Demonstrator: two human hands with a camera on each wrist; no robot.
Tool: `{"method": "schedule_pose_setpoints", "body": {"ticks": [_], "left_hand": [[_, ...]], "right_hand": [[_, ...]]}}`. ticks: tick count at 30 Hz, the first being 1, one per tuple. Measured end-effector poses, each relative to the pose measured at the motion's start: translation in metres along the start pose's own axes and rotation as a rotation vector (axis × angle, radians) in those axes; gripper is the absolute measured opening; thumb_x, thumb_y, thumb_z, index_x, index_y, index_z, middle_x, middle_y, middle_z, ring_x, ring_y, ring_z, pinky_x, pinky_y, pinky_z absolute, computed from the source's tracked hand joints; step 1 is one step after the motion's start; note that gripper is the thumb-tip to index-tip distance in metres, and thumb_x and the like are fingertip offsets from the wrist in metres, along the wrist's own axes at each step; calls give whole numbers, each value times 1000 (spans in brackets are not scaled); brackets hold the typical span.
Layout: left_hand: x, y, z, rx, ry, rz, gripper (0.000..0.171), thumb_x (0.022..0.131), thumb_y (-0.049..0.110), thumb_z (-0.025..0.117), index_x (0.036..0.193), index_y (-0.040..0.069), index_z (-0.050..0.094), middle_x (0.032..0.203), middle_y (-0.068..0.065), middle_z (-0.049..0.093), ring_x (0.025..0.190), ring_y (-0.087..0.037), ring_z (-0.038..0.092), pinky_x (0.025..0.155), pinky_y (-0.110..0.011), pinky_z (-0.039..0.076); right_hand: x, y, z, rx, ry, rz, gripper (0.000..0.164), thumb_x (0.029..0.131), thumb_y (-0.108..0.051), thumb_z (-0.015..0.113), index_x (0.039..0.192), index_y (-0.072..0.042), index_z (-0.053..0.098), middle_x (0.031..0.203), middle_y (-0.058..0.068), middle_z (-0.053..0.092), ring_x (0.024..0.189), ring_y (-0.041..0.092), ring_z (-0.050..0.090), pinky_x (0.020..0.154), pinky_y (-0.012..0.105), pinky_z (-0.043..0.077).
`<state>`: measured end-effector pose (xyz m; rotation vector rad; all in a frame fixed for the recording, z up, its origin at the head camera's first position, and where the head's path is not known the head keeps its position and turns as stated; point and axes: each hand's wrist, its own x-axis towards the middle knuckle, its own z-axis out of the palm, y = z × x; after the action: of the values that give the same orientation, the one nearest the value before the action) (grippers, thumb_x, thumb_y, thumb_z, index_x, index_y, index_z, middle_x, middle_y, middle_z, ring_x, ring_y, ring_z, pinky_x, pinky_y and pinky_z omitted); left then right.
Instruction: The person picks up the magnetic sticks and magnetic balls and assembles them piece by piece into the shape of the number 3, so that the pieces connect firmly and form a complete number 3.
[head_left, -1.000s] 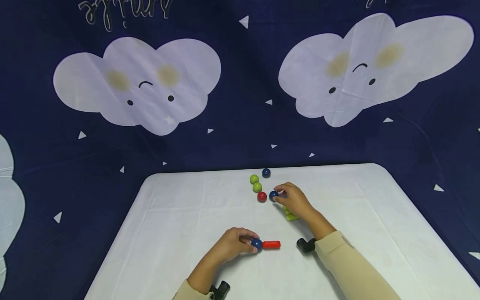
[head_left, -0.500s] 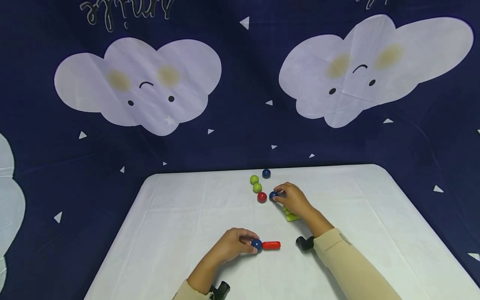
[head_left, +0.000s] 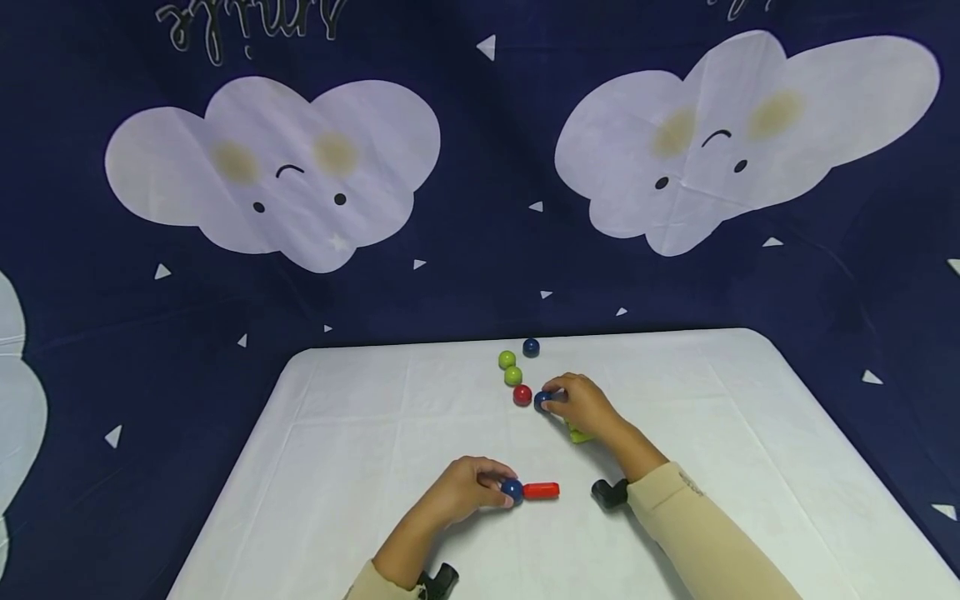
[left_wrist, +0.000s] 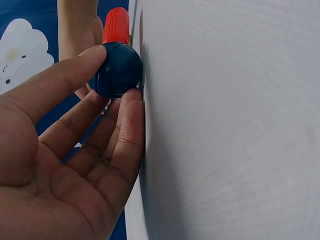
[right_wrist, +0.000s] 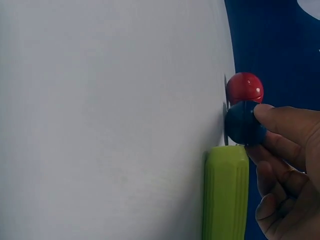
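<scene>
While the left hand point(head_left: 467, 492) has its thumb and fingers clamped on a glossy dark-blue ball point(head_left: 512, 490), nearer the person than the glossy red ball point(head_left: 522, 395), a straight, ridged red rod point(head_left: 542, 491) extends from that ball's other side. Gripping the ball rather than the rod probably keeps the round end from rolling and swinging the rod about. The red rod's long axis lies low along the white surface point(head_left: 337, 500), running left to right, its free end pointing right, away from the left hand.

The right hand point(head_left: 588, 406) pinches a second dark-blue ball point(head_left: 541, 402) just right of the red ball; whether the two balls touch cannot be told. Its thumb and fingertips come from the right, likely to avoid nudging the red ball. Nearer the person and right of the red ball, a ridged lime-green rod point(right_wrist: 226, 195) lies partly hidden, one end toward the second dark-blue ball; whether they join is unclear. Beyond the red ball sit two lime-green balls point(head_left: 513, 376), then a third dark-blue ball point(head_left: 531, 347).
</scene>
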<state>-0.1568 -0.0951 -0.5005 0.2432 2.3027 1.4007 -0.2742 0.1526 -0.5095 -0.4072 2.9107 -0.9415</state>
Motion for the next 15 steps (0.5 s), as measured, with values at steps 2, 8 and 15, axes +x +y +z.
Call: {"method": "schedule_pose_setpoints", "body": {"ticks": [2,8,15], "left_hand": [[0,-1,0,0,0,0,31,77,7,86,106,11,77,84,-1,68,79,-14,58,69,-24,46],[0,-3,2,1,0,-11,31,77,9,87,105,14,77,84,1,68,80,-14,59,70,-25,46],[-3,-1,2,-12,-1,-11,31,76,8,86,105,12,77,86,0,68,81,-15,59,70,-25,47]], "right_hand": [[-3,-1,0,-7,-5,-5,29,90,-23,77,115,-10,74,112,6,72,94,18,60,88,42,51],[-14,-7,-1,-21,-19,-25,27,88,-22,78,112,-11,74,112,5,71,101,20,62,93,44,52],[-28,-10,-2,-31,-27,-48,27,88,-22,79,112,-12,74,110,4,71,104,21,62,96,44,52]]}}
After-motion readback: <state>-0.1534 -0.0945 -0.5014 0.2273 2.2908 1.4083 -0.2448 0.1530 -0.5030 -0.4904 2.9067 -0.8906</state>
